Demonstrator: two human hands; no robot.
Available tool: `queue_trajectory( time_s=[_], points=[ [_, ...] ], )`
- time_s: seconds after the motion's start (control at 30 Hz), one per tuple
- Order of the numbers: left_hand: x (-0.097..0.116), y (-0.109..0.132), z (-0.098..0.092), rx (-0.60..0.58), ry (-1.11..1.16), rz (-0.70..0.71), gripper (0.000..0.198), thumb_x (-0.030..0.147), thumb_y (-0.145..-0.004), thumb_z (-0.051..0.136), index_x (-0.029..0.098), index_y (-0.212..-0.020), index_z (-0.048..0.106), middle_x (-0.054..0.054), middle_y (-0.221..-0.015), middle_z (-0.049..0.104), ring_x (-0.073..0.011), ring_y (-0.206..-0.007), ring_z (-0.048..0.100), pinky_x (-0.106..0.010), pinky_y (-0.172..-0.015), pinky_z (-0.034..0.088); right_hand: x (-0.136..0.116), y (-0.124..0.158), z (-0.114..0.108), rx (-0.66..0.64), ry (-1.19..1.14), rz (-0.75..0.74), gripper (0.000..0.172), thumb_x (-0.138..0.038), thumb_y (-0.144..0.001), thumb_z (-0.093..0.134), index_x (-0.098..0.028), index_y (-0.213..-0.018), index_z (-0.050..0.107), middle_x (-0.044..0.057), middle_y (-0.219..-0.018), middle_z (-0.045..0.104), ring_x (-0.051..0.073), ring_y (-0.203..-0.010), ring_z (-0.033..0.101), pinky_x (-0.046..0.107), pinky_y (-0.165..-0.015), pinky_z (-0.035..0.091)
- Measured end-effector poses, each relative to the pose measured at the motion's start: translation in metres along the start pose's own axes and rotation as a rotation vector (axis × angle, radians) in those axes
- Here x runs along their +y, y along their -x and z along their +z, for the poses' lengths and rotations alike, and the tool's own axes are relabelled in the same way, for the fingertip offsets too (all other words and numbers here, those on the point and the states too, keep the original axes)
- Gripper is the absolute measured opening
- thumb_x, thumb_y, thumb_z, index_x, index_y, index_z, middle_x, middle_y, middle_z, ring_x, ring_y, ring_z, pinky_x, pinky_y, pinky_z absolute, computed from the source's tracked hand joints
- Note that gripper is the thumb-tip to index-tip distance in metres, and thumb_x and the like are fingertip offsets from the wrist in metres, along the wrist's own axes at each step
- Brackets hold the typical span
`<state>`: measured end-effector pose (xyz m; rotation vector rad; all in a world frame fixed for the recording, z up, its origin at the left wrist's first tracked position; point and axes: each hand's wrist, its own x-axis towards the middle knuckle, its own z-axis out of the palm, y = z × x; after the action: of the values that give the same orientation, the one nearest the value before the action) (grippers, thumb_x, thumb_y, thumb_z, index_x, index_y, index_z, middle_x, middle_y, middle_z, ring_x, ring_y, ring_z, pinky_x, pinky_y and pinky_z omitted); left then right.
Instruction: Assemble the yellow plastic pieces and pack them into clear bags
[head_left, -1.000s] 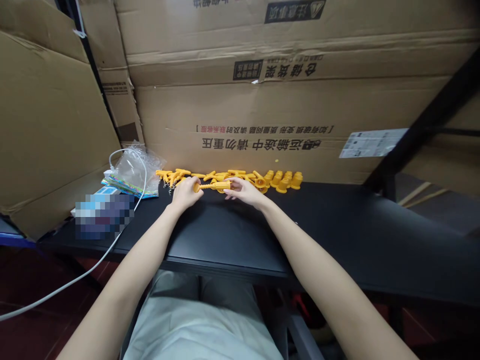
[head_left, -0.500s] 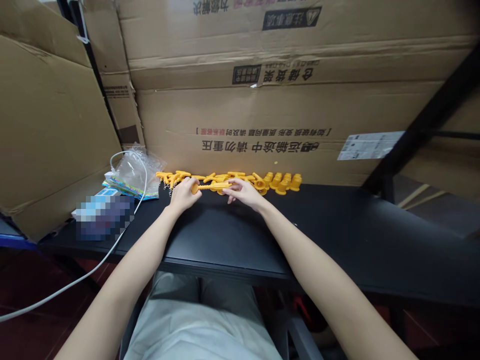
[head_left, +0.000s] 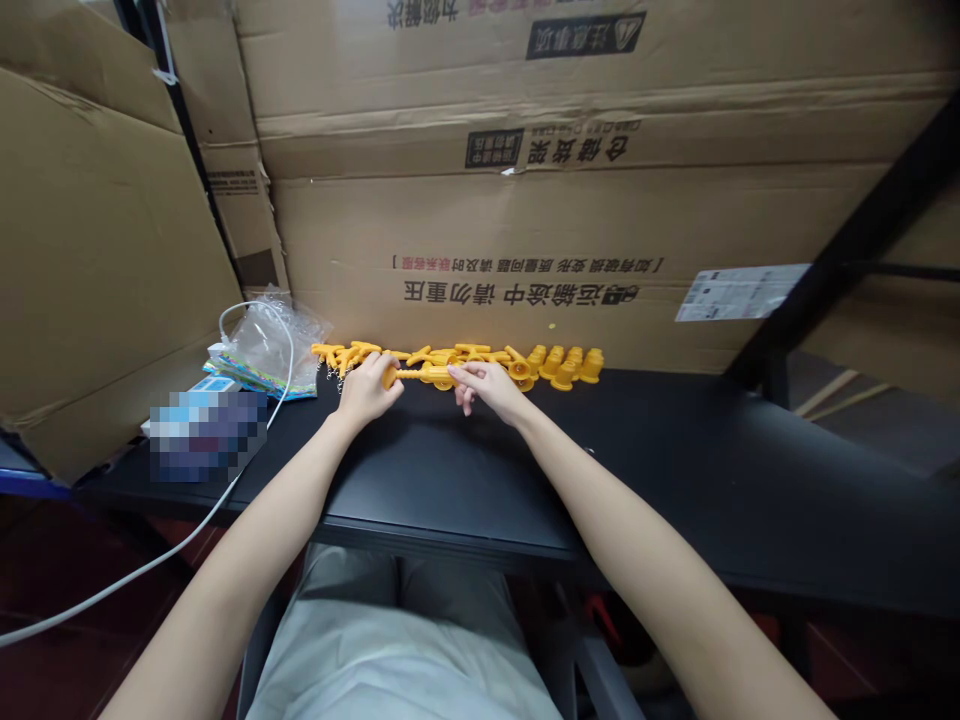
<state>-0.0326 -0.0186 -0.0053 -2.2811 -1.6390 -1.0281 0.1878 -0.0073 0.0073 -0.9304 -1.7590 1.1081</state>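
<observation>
workshop, seemingly | black worktable (head_left: pixel 675 450) | printed cardboard panels (head_left: pixel 450 215) | small yellow plastic parts (head_left: pixel 473 348)

Room over tabletop (head_left: pixel 675 460) rightward; yellow parts (head_left: pixel 487 354), cardboard (head_left: pixel 480 215) block rear.

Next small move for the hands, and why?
Probably a slight twist of the yellow sleeve by the right hand, with the left hand steadying the other end: both ends are held, and a ridged yellow shaft shows between them.
</observation>
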Motion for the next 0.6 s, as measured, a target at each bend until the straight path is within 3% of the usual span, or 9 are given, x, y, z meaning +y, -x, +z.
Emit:
queue_trajectory(
  time_s=[0.13, 0.37, 0.6],
  points=[
    [-0.003, -0.001, 0.003, 0.008, 0.046, 0.025, 0.021, 0.020, -0.075, 0.053, 0.021, -0.096, 0.057, -0.004, -0.100, 0.063, -0.0200, -0.098, 0.058, -0.030, -0.085, 0.046, 0.002, -0.002, 0.002, 0.030, -0.021, 0.032, 0.050, -0.063, -0.069, 0.065, -0.016, -0.055, 0.051, 0.002, -0.048, 0.059, 0.010, -0.034, 0.051, 0.024, -0.040, 0.036],
    [-0.009, -0.002, 0.007, 0.037, 0.127, 0.108, 0.019, 0.030, -0.074, 0.062, 0.021, -0.089, 0.055, -0.002, -0.090, 0.063, -0.0178, -0.085, 0.059, -0.030, -0.078, 0.046, 0.008, -0.006, 0.003, 0.066, 0.004, 0.047, 0.050, -0.063, -0.071, 0.063, -0.017, -0.059, 0.050, 0.001, -0.048, 0.059, 0.009, -0.034, 0.051, 0.023, -0.040, 0.035],
    [-0.009, -0.003, 0.007, 0.025, 0.178, 0.092, 0.019, 0.034, -0.076, 0.061, 0.020, -0.087, 0.056, 0.000, -0.082, 0.062, -0.0149, -0.076, 0.058, -0.026, -0.072, 0.045, 0.019, -0.011, -0.003, 0.063, 0.042, 0.030, 0.034, -0.049, -0.077, 0.065, -0.016, -0.087, 0.061, 0.004, -0.072, 0.067, 0.011, -0.047, 0.059, 0.023, -0.045, 0.041]
  ],
)
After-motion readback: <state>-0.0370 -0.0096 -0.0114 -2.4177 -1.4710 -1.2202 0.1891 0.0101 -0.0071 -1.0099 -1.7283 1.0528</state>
